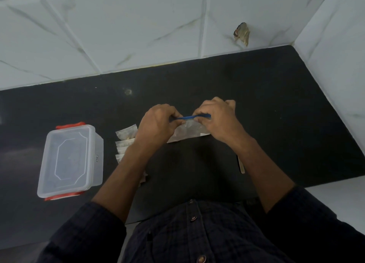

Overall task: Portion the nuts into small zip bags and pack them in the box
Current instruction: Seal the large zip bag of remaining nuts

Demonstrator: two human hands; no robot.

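Over the middle of the black counter, my left hand and my right hand both pinch the blue zip strip at the top of a small clear zip bag. The bag hangs down between them, and its contents are hard to make out. Several small filled zip bags lie in a column on the counter just left of my left wrist, partly hidden by my forearm. A clear plastic box with red clips and its lid on sits at the left.
The black counter runs back to a white tiled wall, with a corner wall on the right. A thin pale strip lies beside my right forearm. The counter's front edge is close to my body.
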